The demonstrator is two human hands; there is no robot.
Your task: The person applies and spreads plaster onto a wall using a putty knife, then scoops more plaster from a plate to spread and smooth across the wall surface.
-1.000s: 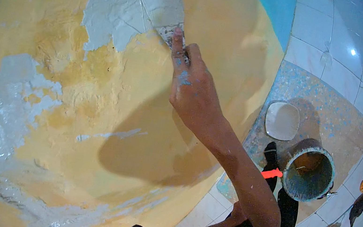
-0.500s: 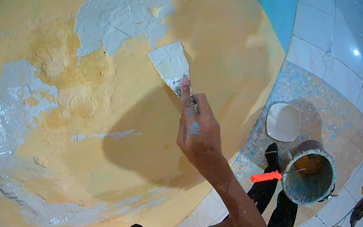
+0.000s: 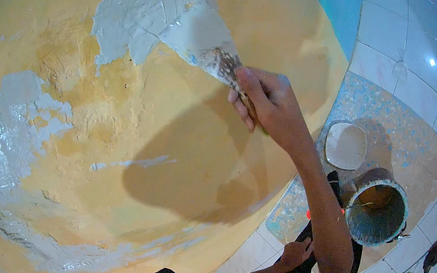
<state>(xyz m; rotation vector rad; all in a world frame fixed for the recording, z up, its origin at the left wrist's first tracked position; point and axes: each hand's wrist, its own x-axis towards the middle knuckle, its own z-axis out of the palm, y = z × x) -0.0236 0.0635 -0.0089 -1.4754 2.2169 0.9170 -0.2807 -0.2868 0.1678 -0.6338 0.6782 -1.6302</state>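
While right hand [image 3: 270, 100] clamps crusted scraper [image 3: 221, 62], flat blade [image 3: 200, 28] meets wrinkled grey putty [image 3: 128, 19]; left hand [image 3: 295, 255], closure unclear.

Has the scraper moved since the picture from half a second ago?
Yes, the scraper moved up and left, from beside the upper grey patch to over its right end.

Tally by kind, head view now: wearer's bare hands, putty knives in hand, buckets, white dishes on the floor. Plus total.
Left hand and right hand: 2
Putty knife, in the right hand: 1
Bucket: 1
White dish: 1
Total: 5
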